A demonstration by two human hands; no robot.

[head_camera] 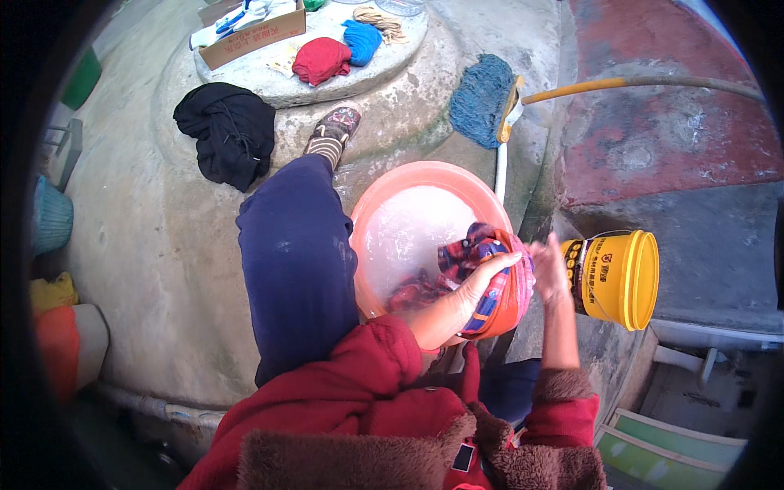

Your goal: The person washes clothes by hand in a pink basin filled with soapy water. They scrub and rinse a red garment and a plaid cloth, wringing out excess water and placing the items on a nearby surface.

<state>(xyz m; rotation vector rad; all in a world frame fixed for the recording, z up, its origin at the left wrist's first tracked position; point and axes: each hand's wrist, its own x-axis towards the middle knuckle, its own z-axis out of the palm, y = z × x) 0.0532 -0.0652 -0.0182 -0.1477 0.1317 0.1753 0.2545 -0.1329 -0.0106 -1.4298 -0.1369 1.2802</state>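
Note:
A pink plastic basin (375,208) holds cloudy, whitish water. Over its right rim bunches a plaid garment (490,300) in red, navy and orange, with buttons, and part of it hangs into the water. My left hand (484,278) lies along the top of the garment, thumb extended, gripping it. To the right of the bundle, my right hand (549,269) is raised and motion-blurred. Its fingertips come close to the pink edge of the cloth; whether they touch or hold it cannot be told. What lies beneath the bundle is hidden.
A yellow bucket (618,282) lies on its side right of my right hand. Beyond the basin is a blue mop (484,101). Black clothing (226,135) lies on the concrete. A round slab (251,82) bears a cardboard box (257,43) and red and blue cloth bundles (321,60).

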